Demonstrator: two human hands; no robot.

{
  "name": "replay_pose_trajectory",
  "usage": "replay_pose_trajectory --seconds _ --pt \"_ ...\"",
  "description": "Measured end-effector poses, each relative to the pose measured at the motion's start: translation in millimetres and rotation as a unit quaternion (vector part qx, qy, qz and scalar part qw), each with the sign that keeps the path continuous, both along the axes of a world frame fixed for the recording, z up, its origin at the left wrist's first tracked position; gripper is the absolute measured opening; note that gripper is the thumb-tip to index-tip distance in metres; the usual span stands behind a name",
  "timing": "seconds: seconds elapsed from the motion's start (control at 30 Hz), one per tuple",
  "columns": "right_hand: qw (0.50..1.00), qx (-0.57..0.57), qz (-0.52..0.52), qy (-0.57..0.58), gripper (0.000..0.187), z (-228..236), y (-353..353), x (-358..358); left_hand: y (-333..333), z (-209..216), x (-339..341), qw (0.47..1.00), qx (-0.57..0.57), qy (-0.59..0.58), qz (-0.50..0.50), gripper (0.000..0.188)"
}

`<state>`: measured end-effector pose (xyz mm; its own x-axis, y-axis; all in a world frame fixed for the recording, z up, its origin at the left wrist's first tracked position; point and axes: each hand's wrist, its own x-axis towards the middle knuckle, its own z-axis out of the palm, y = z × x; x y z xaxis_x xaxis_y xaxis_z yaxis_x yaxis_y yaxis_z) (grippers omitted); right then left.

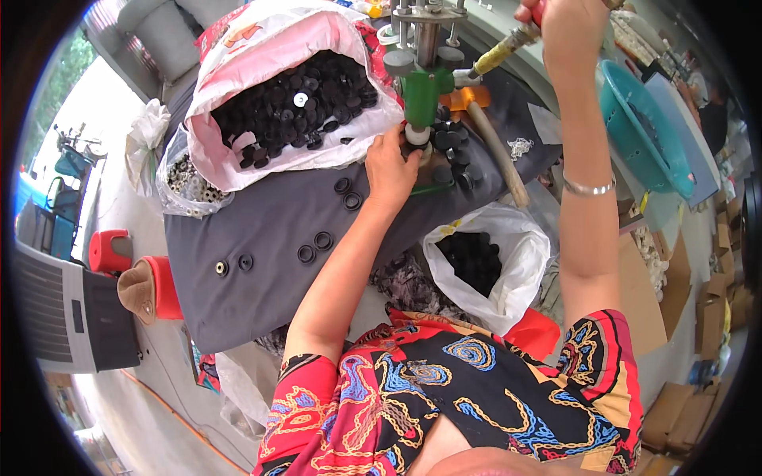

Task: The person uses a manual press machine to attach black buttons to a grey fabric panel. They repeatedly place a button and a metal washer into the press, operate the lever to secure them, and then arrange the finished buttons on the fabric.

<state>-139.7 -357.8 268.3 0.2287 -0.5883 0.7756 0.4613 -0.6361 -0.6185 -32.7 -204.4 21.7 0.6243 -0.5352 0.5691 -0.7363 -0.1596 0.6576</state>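
Observation:
A green hand press [422, 99] stands at the far edge of the table, its white ram tip [417, 136] pointing down. My left hand [389, 173] is at its base, thumb and fingers closed around a small black round part under the tip, mostly hidden by the fingers. Raised at the upper right, my right hand [573, 36] wraps round the press lever [506, 51], which has a worn yellow covering; a bit of red shows at the fingers. Black round caps [452, 143] are heaped just right of the press. An orange-headed mallet [496, 143] lies beside them.
A large white sack [214, 151] of black caps lies open at the left, near a clear bag of small metal parts [189, 181]. Several black rings [306, 254] lie on the dark cloth [214, 297]. A white bag [520, 297] hangs near my body; a teal basin [635, 135] stands right.

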Motion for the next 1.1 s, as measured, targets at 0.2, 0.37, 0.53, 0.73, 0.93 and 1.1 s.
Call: replay_pose_trajectory --seconds 0.2,0.37,0.53,0.73,0.93,1.1 --pt "0.997 -0.074 -0.013 -0.031 0.014 -73.1 63.0 -63.2 13.1 -7.7 -0.9 0.997 -0.053 0.044 -0.019 0.047" --pt "0.980 -0.186 -0.008 -0.065 0.013 -178.8 77.9 -87.2 50.8 -4.3 -11.1 0.998 -0.030 -0.055 -0.013 0.038" --pt "0.988 -0.146 0.008 -0.053 0.015 -173.8 74.3 -87.8 93.9 -10.5 -7.0 0.964 0.171 -0.200 0.043 0.044" --pt "0.997 -0.073 0.031 -0.025 0.017 -98.0 69.3 -80.4 129.6 -28.2 1.9 0.919 0.359 -0.157 0.049 0.060" --pt "0.998 -0.024 0.005 0.061 0.022 -10.7 29.9 -42.0 176.5 -27.7 22.7 0.919 0.341 -0.196 -0.024 0.058" --pt "0.994 0.043 0.009 0.100 0.024 22.2 -7.4 9.0 231.0 6.2 20.7 0.980 0.141 -0.137 -0.003 0.040"
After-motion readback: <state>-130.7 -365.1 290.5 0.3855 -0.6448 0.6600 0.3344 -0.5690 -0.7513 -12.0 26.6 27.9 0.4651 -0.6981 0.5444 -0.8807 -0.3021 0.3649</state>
